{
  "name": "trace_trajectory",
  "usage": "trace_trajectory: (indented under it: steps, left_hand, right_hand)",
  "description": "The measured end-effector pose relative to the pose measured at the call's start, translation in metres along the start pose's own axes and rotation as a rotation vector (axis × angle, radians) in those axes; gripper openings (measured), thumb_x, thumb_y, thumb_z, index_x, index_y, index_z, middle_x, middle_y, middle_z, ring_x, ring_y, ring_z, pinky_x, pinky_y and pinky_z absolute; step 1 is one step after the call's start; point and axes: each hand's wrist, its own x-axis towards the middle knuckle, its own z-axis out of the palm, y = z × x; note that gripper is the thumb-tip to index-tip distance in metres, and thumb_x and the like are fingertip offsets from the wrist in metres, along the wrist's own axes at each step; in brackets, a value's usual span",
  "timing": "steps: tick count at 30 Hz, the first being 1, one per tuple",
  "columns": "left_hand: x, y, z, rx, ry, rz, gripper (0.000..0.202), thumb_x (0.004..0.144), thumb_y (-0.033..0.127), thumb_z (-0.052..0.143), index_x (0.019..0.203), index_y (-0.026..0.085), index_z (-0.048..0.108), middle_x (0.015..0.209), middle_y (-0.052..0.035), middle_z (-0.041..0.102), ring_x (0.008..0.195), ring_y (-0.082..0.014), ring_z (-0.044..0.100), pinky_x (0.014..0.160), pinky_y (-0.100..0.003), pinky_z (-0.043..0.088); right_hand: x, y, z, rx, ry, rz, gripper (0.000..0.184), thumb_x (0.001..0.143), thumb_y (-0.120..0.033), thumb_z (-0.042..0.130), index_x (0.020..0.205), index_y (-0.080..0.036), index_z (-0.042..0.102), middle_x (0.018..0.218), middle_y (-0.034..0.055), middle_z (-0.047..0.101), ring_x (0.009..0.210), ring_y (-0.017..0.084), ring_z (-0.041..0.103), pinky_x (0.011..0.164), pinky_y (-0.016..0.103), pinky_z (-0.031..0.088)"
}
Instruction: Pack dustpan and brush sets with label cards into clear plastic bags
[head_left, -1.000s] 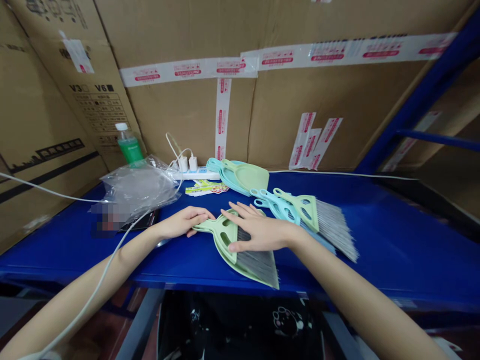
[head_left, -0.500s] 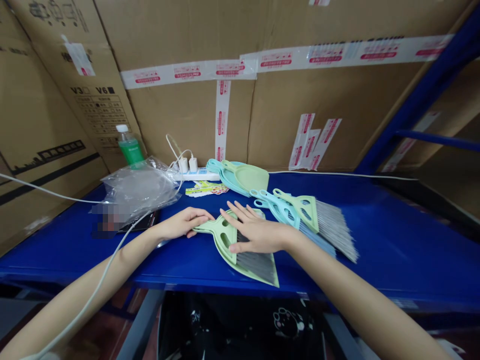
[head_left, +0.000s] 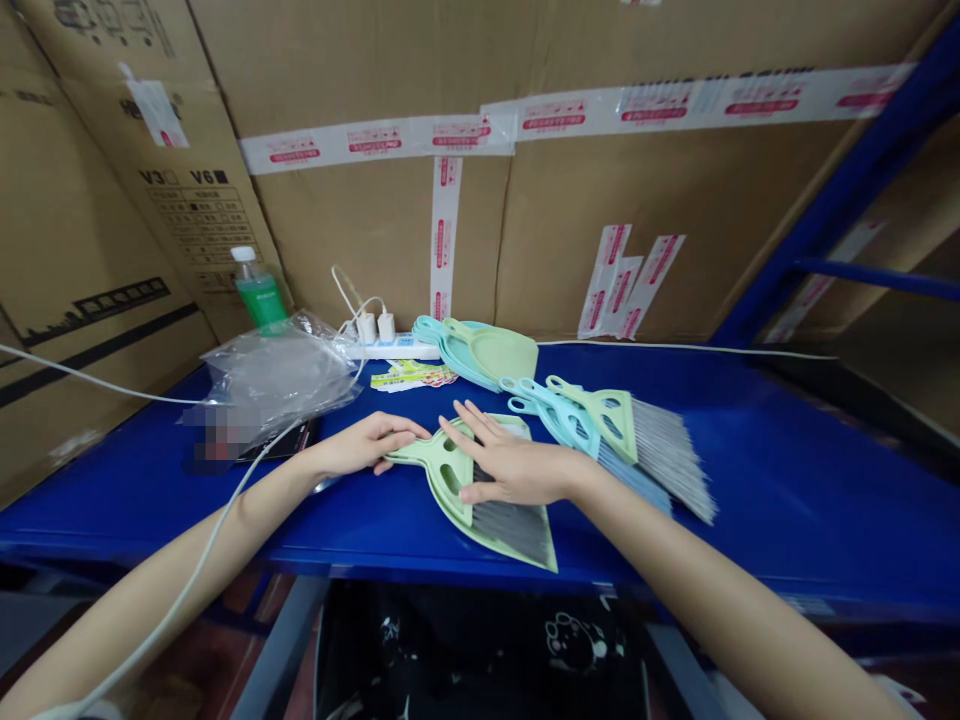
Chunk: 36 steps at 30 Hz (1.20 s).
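A light green hand broom [head_left: 452, 478] with grey bristles lies on a matching green dustpan [head_left: 538, 556] near the table's front edge. My left hand [head_left: 373, 443] is closed around their stacked handles at the left. Spread flat across the broom's head and bristles is my right hand [head_left: 510, 463], its fingers stretched out and pointing up and left. Part of the bristles is hidden under it. To the right lie a green hand broom [head_left: 611, 418] with pale grey bristles and several blue hand brooms [head_left: 559, 415]. Behind them are stacked blue dustpans [head_left: 450, 350] with a green dustpan [head_left: 506, 355] on top.
At the left a clear plastic bag [head_left: 289, 375] lies before a bottle of green liquid [head_left: 260, 295]. A white power strip [head_left: 409, 348] with plugs and colourful labels [head_left: 411, 377] sit at the back. A white cable [head_left: 217, 535] crosses over my left arm. Large cardboard [head_left: 360, 220] stands behind.
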Motion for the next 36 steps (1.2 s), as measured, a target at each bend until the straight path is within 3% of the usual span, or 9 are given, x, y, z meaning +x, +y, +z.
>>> trace_trajectory:
  steps: [22,30,36]
  left_hand:
    - [-0.0009,0.0,-0.0013,0.035,-0.012,0.014,0.043,0.084,0.041,0.051,0.111,0.01,0.063,0.049,0.0076,0.045,0.04,-0.0049,0.036,0.04,-0.017,0.028]
    - [-0.0006,-0.004,-0.002,0.062,0.014,-0.02,0.042,0.081,0.04,0.054,0.111,0.012,0.063,0.051,0.0076,0.045,0.04,-0.0044,0.035,0.04,-0.017,0.028]
    - [0.0001,-0.0042,-0.0034,0.055,-0.003,-0.011,0.044,0.081,0.042,0.054,0.112,0.011,0.062,0.053,0.0075,0.046,0.039,-0.0043,0.037,0.041,-0.017,0.03]
  right_hand:
    - [0.0014,0.0022,0.0025,0.018,0.003,-0.039,0.093,0.082,-0.061,0.047,0.147,-0.017,-0.004,0.154,0.0141,-0.011,0.136,0.03,-0.021,0.111,0.051,0.002]
    - [0.0005,-0.0022,0.0004,0.019,-0.021,-0.009,0.093,0.083,-0.056,0.05,0.147,-0.018,-0.005,0.154,0.013,-0.014,0.136,0.028,-0.022,0.111,0.047,0.003]
    - [-0.0022,0.0,-0.0033,0.05,0.014,-0.02,0.095,0.079,-0.061,0.053,0.148,-0.022,0.001,0.154,0.0105,-0.011,0.138,0.028,-0.014,0.112,0.047,0.008]
